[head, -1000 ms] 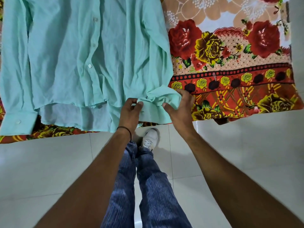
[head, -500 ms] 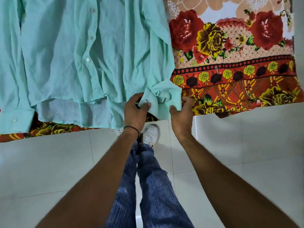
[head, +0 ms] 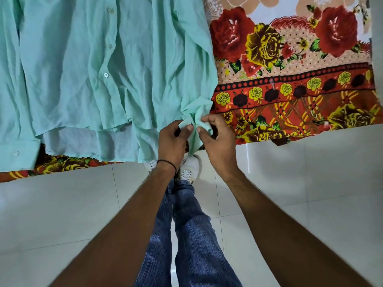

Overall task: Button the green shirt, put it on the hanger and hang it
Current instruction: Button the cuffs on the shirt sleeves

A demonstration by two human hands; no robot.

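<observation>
A mint green shirt (head: pixel 83 69) lies flat on a flowered bedsheet, its front placket with white buttons (head: pixel 106 75) facing up. Its right sleeve runs down to the bed's edge, where the cuff (head: pixel 195 119) is bunched up. My left hand (head: pixel 173 139) and my right hand (head: pixel 217 139) both pinch this cuff between thumb and fingers, close together, just over the edge. The other sleeve's cuff (head: pixel 16 154) lies flat at the far left with its own button. No hanger is in view.
The red, yellow and orange flowered bedsheet (head: pixel 290 79) covers the bed to the right of the shirt. Below the bed edge is a white tiled floor (head: pixel 62 214). My legs in blue jeans and white shoes (head: pixel 191 167) stand right at the bed.
My two hands have come closer together and gathered the right cuff, which was spread wider a second ago. The cuff is now folded and lifted off the sheet.
</observation>
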